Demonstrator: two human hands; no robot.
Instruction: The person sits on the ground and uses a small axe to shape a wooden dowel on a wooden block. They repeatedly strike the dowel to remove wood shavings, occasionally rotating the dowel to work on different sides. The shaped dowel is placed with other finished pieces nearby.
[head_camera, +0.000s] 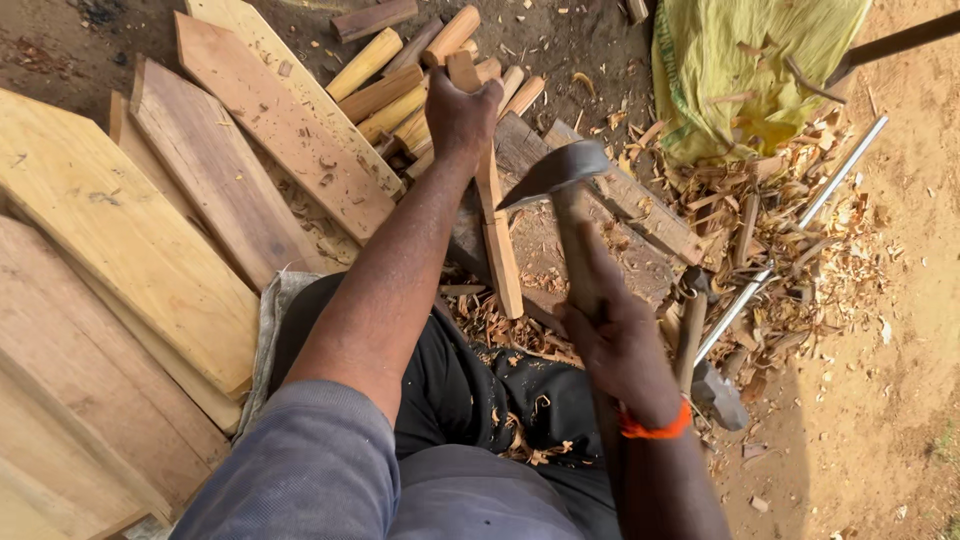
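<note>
- The left hand (460, 110) is closed around the top of a wooden stake (490, 200), stood upright on a chopping block (630, 205).
- The right hand (615, 340) clasps the handle of a hatchet (560, 170), blade just beside the stake.
- The stake's lower part looks pared; shavings (760, 230) litter the ground, and cut sticks (400, 75) are piled beyond.
- A yellow sack (740, 70) lies open, holding scraps.

Yellow sack (735, 70) — orange wristband (655, 427)

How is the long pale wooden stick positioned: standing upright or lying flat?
Standing, tilted: the left hand grips the top of the long pale wooden stick, whose lower end rests on the chopping block.
</note>
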